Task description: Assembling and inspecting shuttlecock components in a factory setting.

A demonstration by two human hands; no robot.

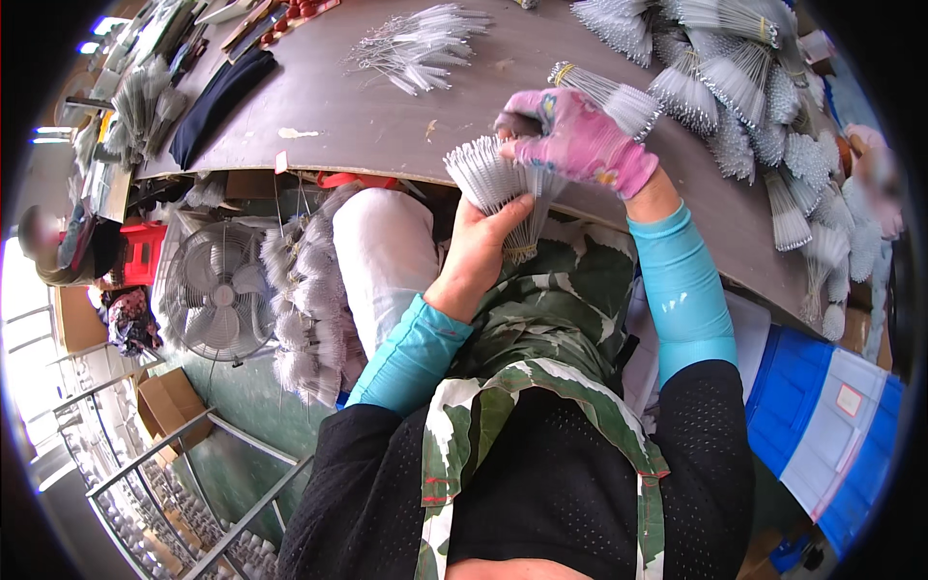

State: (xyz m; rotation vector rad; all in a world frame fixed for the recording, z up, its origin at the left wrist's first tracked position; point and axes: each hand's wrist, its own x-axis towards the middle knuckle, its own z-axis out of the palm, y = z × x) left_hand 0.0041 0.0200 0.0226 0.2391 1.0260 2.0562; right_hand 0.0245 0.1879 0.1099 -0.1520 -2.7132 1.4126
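Observation:
My left hand [476,246], bare, is wrapped round an upright bundle of thin wire brushes [483,174] with white bristles. A yellow band shows near the bundle's lower end. My right hand [585,140] wears a pink flowered glove with bare fingertips. Its fingers curl at the bundle's upper right edge, thumb close to the brush ends; what lies between them is hidden. Just beyond that hand, another banded brush bundle [623,104] lies on the table [387,130]. Farther back is a loose pile of brushes [425,46].
Many brush bundles [720,72] are heaped at the table's right. Dark folded cloth [220,106] lies at the left. Below the table stand a fan [220,290] and hanging brush bundles [307,300]. Blue and white crates [822,416] sit at my right, a metal rack [184,435] at lower left.

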